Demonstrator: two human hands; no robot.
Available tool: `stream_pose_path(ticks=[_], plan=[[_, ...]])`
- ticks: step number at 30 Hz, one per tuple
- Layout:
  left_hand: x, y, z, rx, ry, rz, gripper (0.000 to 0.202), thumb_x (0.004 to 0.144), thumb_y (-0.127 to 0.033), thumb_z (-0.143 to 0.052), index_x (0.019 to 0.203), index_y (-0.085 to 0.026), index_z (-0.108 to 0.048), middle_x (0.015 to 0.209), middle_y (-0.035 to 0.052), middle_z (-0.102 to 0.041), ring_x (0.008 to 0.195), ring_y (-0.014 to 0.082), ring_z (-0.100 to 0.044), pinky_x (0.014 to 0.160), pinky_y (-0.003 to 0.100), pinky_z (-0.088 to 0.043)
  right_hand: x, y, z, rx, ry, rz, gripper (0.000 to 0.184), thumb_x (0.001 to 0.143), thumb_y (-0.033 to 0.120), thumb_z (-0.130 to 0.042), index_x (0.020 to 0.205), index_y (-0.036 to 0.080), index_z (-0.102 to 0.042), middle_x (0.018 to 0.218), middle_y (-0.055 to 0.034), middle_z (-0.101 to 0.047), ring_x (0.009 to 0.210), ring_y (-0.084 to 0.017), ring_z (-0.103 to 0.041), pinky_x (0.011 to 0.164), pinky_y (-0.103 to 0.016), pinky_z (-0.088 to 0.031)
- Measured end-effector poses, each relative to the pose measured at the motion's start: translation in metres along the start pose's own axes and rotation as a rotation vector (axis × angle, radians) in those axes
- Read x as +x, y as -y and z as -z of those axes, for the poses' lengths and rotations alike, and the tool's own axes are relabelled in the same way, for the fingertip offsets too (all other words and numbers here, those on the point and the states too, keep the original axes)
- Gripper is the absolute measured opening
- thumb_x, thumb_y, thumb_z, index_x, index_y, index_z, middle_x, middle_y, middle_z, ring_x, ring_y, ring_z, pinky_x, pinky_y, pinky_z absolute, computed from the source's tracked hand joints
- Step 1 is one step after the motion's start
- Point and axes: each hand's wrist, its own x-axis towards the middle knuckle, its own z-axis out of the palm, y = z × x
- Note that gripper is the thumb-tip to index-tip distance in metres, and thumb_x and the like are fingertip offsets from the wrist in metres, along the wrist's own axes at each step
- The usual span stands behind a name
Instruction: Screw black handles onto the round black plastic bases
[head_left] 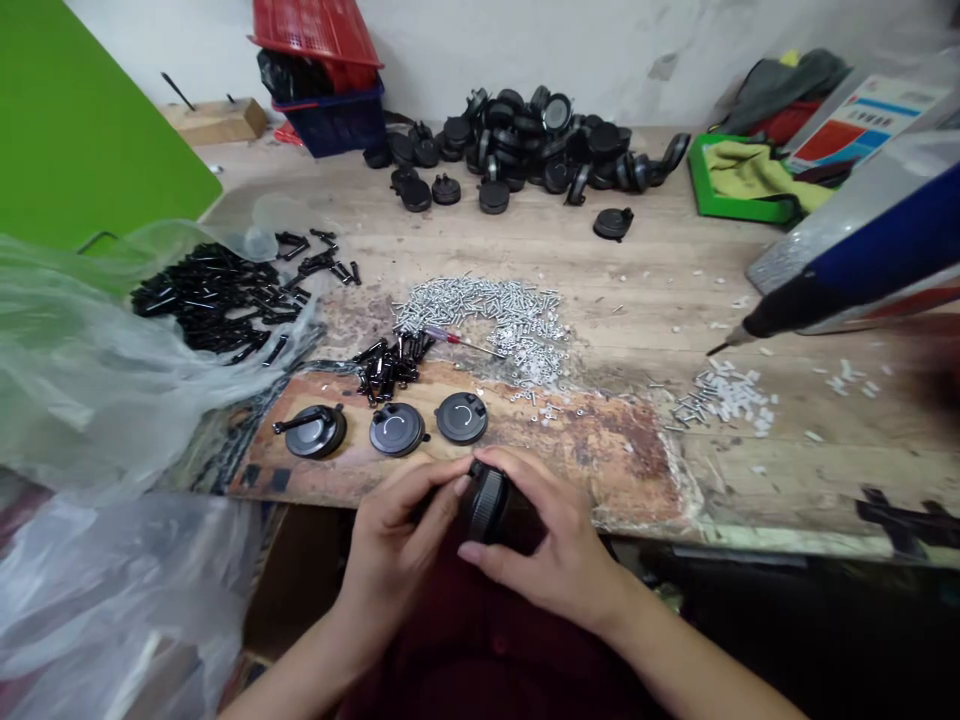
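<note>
Just in front of the table's near edge, I hold a black round disc with a ridged rim (pixel 489 503) on its edge between both hands. My right hand (pixel 551 530) grips it around the rim, thumb below and fingers above. With thumb and fingertips, my left hand (pixel 416 520) pinches at the small upper part of the same disc. Three similar discs lie beyond: a left disc with a black rod across it (pixel 321 438), a middle disc (pixel 396 430) and a right disc (pixel 462 418). Small black rods (pixel 391 368) are heaped behind them.
Metal screws (pixel 457 300), nuts (pixel 532 350) and a screwdriver (pixel 457 338) lie mid-table. More discs (pixel 517 135) are piled at the back. A plastic bag with black rods (pixel 217 300) sits left. A blue power screwdriver (pixel 840 270) hangs over white pieces (pixel 731 390) at right.
</note>
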Motion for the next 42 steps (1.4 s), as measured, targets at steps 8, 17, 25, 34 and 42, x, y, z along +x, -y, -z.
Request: stream_pose_path(ticks=[8,17,25,34,42], plan=[[0.007,-0.003,0.005,0.011,0.069,-0.012,0.021,0.083,-0.013,-0.062,0.098,-0.024,-0.071,0.087,-0.0005,-0.071,0.079,0.0110,-0.065,0.071,0.020,-0.049,-0.002,-0.001,0.008,-0.003,0.054,0.047,0.065,0.074,0.031,-0.073,0.131,0.020,-0.043,0.126,-0.0098,-0.056,0.120,-0.018,-0.052,0.104,-0.031,-0.043],[0.008,-0.005,0.002,-0.002,0.052,-0.009,0.020,0.083,-0.014,-0.061,0.098,-0.024,-0.070,0.085,0.0000,-0.070,0.077,0.0115,-0.064,0.069,0.020,-0.049,-0.002,-0.005,0.008,0.033,0.034,0.019,0.065,0.072,0.032,-0.075,0.129,0.021,-0.045,0.124,-0.0084,-0.057,0.117,-0.018,-0.054,0.101,-0.030,-0.044],[0.004,-0.005,-0.006,-0.046,0.003,0.057,0.023,0.085,-0.018,-0.059,0.104,-0.026,-0.068,0.075,-0.0019,-0.062,0.054,0.0072,-0.055,0.050,0.018,-0.044,-0.002,0.000,0.007,0.026,-0.016,-0.122,0.072,0.072,0.048,-0.071,0.132,0.023,-0.042,0.132,-0.0097,-0.047,0.125,-0.024,-0.044,0.107,-0.039,-0.037],[0.014,-0.001,-0.030,0.132,-0.078,-0.140,0.027,0.084,-0.014,-0.058,0.109,-0.023,-0.065,0.088,0.0022,-0.065,0.075,0.0132,-0.062,0.065,0.023,-0.049,0.004,0.001,0.017,-0.016,-0.054,-0.306,0.043,0.088,0.033,-0.054,0.129,0.023,-0.046,0.128,-0.0078,-0.051,0.119,-0.020,-0.049,0.103,-0.037,-0.041],[0.062,-0.015,-0.036,0.428,0.053,-0.263,0.017,0.091,-0.019,-0.048,0.095,-0.018,-0.064,0.089,0.0052,-0.066,0.086,0.0169,-0.059,0.079,0.030,-0.046,0.002,-0.036,0.035,0.472,-0.197,-0.556,0.042,0.081,0.026,-0.059,0.122,0.023,-0.056,0.125,-0.0068,-0.059,0.103,-0.018,-0.063,0.089,-0.034,-0.052]])
